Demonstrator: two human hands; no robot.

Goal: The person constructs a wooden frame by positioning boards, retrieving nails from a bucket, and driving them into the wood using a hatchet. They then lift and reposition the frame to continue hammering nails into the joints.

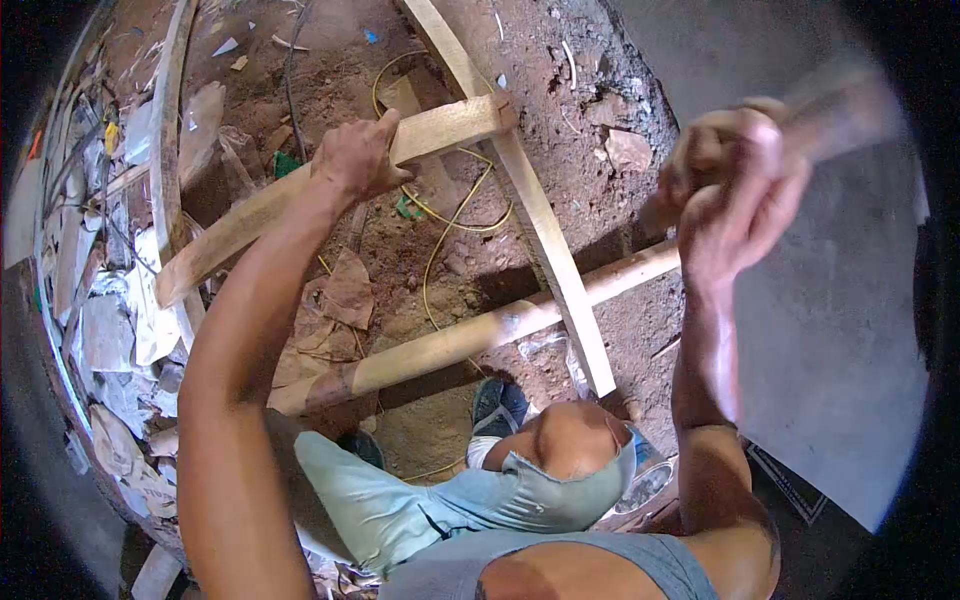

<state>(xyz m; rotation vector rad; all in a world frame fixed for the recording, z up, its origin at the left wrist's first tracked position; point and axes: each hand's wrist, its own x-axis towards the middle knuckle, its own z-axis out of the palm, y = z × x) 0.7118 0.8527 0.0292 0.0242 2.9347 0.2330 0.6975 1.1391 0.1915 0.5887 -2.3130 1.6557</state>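
Note:
A short wooden beam (236,213) lies slantwise across two longer timbers, its right end on the right timber (548,235) and its left end at the left timber (166,130). My left hand (355,158) is closed over the top of the short beam, right of its middle. Raised at the right, my right hand (735,190) is wrapped round the handle of a tool whose far end (845,108) is smeared by motion; it looks like a hammer. The tool is apart from the beam.
A round pole (430,355) runs under the right timber near my knees. A yellow cord (430,265) loops over the dirt. Rubble and scraps (110,330) lie at the left. A grey wall or slab (820,300) stands at the right, and a bucket (648,484) sits by my knee.

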